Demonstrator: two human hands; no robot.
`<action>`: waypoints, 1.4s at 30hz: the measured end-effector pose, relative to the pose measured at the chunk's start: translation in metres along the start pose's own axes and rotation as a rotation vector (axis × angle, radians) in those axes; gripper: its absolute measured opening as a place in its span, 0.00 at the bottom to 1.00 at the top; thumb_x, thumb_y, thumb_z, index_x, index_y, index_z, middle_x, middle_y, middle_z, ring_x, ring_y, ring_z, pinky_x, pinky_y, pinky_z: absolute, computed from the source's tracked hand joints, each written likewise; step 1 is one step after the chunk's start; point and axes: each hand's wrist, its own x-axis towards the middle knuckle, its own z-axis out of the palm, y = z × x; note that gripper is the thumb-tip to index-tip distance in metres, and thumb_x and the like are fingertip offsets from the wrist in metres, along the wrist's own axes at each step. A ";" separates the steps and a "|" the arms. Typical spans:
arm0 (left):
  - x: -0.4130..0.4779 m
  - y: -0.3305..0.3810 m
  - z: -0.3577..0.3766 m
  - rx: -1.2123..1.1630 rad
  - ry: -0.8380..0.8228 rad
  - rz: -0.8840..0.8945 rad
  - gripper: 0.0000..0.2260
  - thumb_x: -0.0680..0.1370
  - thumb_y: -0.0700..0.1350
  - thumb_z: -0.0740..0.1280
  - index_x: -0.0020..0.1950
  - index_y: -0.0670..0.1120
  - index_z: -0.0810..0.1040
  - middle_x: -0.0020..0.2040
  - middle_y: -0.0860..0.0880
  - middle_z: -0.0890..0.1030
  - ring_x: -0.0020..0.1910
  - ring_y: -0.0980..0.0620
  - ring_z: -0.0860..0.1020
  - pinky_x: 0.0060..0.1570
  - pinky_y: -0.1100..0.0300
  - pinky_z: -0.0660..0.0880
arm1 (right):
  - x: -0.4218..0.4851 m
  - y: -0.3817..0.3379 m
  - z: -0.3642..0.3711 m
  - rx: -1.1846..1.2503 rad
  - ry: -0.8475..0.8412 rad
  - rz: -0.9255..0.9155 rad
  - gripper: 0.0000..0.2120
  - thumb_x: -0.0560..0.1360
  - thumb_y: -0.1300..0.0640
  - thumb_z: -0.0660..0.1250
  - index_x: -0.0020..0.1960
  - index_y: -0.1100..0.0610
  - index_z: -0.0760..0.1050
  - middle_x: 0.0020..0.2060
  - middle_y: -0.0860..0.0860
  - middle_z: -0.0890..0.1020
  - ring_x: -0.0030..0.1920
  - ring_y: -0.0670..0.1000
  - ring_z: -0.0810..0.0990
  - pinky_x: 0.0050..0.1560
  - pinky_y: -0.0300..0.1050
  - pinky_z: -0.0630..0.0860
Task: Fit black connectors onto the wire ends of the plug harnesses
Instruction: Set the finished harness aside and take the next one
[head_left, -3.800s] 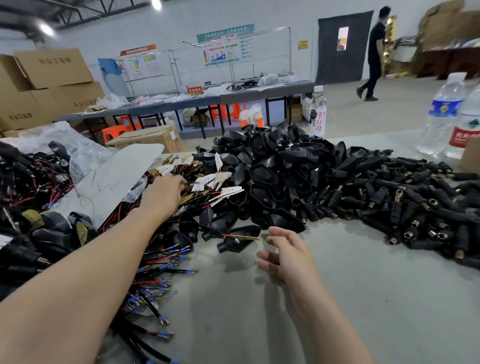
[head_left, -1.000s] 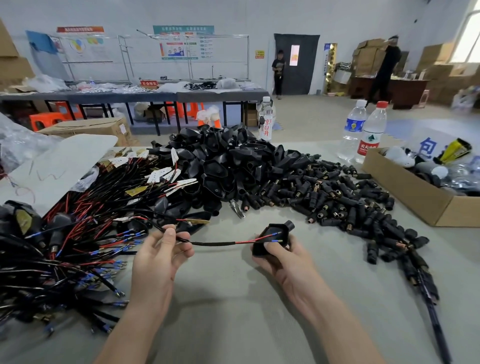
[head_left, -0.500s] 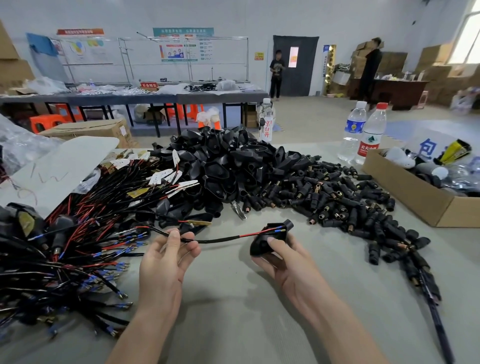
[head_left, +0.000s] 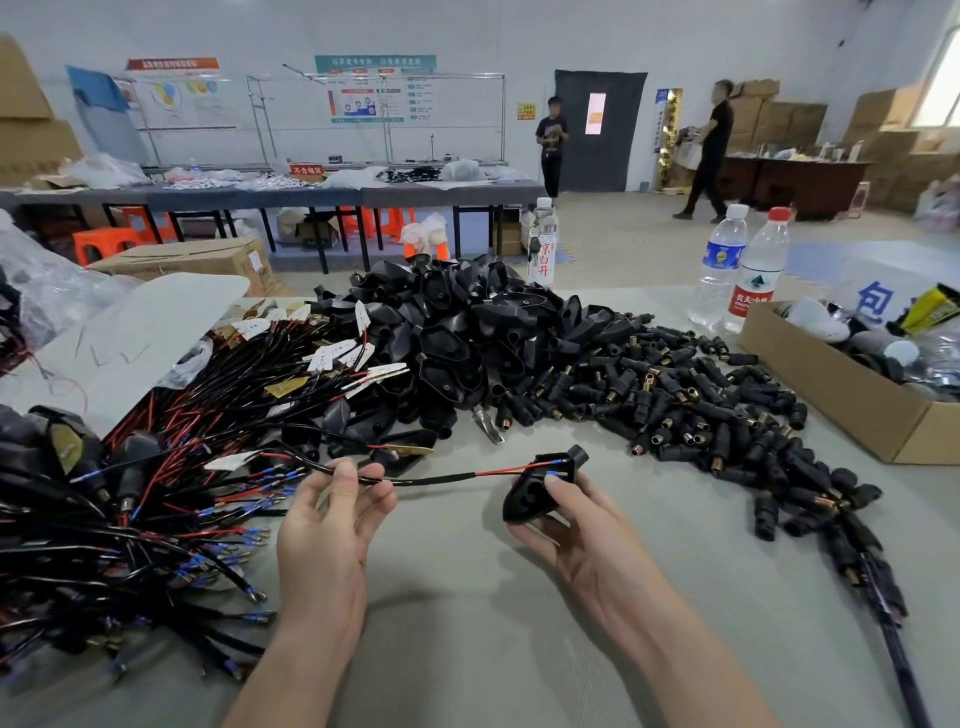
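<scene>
Now the left hand (head_left: 332, 525) pinches the harness (head_left: 431, 479); the right hand (head_left: 576, 525) grips the connector (head_left: 535, 496); best to feed wires straight.

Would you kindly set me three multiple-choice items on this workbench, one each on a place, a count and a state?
1. Where does the cardboard box stand?
A) on the table's right side
B) on the floor
C) on a shelf

2. How many water bottles stand side by side by that box's far corner?
A) one
B) two
C) four

3. What is the right hand doing?
A) lying flat and empty
B) gripping a bottle
C) holding a black plug shell

Answers:
1 A: the box sits at the right, next to the connector heap.
2 B: one blue-labelled and one red-labelled bottle stand together.
3 C: its fingers curl round the shell, where red and blue wire ends enter, while the left hand pinches the harness cable.
</scene>
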 end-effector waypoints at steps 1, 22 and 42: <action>-0.001 0.000 0.001 0.003 -0.005 -0.002 0.05 0.82 0.44 0.65 0.50 0.43 0.75 0.44 0.45 0.84 0.41 0.51 0.83 0.43 0.61 0.82 | 0.000 0.000 0.001 -0.002 0.012 0.002 0.06 0.78 0.62 0.67 0.52 0.59 0.82 0.51 0.60 0.85 0.50 0.57 0.85 0.46 0.49 0.83; -0.003 0.000 0.008 -0.045 0.009 -0.107 0.05 0.82 0.42 0.63 0.48 0.42 0.75 0.41 0.46 0.85 0.37 0.54 0.84 0.44 0.60 0.83 | -0.001 0.001 -0.003 -0.251 0.085 -0.187 0.08 0.75 0.54 0.69 0.53 0.50 0.83 0.47 0.55 0.84 0.49 0.51 0.84 0.42 0.49 0.83; -0.009 -0.012 0.012 0.054 -0.111 -0.186 0.06 0.82 0.42 0.64 0.50 0.39 0.76 0.41 0.43 0.84 0.34 0.51 0.82 0.36 0.61 0.81 | 0.004 0.008 -0.008 -0.477 0.218 -0.183 0.10 0.82 0.49 0.62 0.46 0.44 0.80 0.47 0.51 0.87 0.39 0.60 0.87 0.61 0.63 0.76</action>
